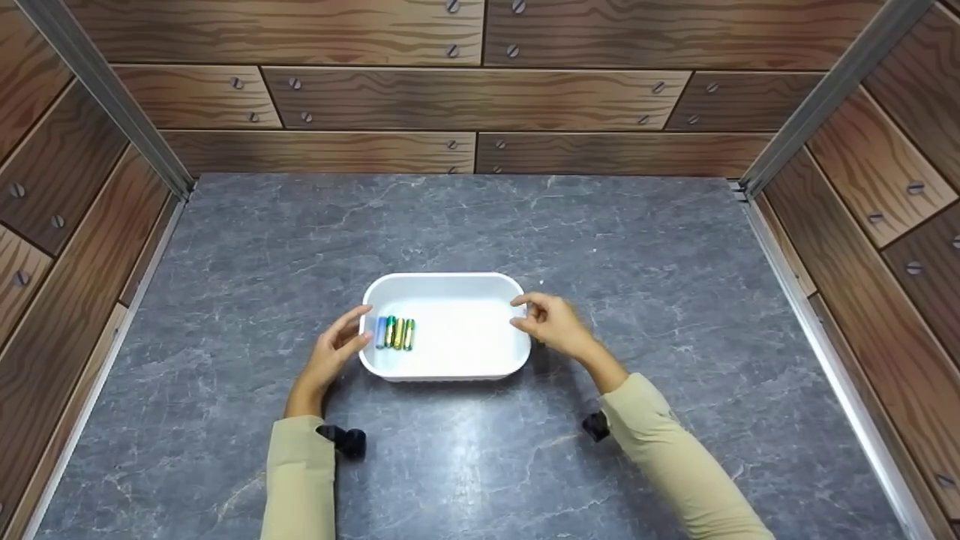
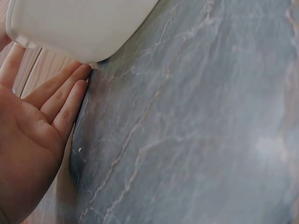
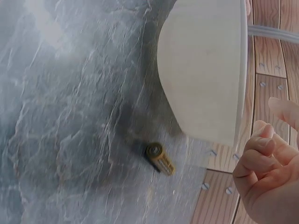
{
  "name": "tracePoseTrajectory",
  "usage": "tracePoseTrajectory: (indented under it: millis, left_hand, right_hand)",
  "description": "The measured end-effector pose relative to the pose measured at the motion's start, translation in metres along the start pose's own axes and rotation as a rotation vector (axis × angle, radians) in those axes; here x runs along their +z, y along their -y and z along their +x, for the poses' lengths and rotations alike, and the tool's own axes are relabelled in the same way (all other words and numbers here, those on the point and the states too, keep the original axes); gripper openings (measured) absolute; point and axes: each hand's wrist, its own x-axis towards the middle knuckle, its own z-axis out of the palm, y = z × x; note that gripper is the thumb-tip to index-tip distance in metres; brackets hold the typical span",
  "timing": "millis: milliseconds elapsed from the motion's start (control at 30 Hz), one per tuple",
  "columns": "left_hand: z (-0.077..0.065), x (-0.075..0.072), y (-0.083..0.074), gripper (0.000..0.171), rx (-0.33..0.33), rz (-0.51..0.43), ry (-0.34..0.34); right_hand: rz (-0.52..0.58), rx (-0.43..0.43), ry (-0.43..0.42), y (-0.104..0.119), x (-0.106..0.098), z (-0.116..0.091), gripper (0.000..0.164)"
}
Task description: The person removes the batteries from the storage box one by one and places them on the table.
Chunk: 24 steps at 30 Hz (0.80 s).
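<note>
A white plastic tub (image 1: 450, 277) stands on the table, and several AA-type batteries (image 1: 398, 334) in green, gold and blue lie side by side at its left end. Beside the tub's left end is my left hand (image 1: 335, 350), fingers extended, thumb and a fingertip at the rim. Its straight fingers reach the tub's lower corner in the left wrist view. My right hand (image 1: 553, 324) hovers at the right end, some fingers curled, nothing visible between them. The right wrist view shows a gap between this hand and the tub. Below it, a gold battery (image 3: 161, 159) lies on the table.
The grey marbled table (image 1: 465, 465) extends around the tub. Wood-patterned walls (image 1: 480, 97) close off the back and both sides, with metal posts (image 1: 112, 97) at the rear corners. A black wrist camera (image 1: 351, 443) sits at the left sleeve cuff.
</note>
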Motion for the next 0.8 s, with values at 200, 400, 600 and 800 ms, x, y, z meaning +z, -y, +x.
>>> tracePoseTrajectory:
  millis: [200,400,600,800]
  left_hand:
    - [0.001,0.001,0.0,0.048,0.017,0.004,-0.006]
    - [0.001,0.001,0.001,0.048,0.018,-0.005,-0.009]
    - [0.001,0.001,0.001,0.048,0.013,0.0,-0.006]
    - [0.001,0.001,0.0,0.049,0.006,0.003,-0.002]
  right_hand:
    - [-0.031,-0.015,0.0,0.006,0.008,0.003,0.031]
    - [-0.072,-0.045,0.007,0.011,0.016,0.005,0.03]
    - [-0.098,-0.062,0.02,0.017,0.025,0.008,0.03]
    - [-0.091,-0.059,0.042,0.021,0.035,0.009,0.029]
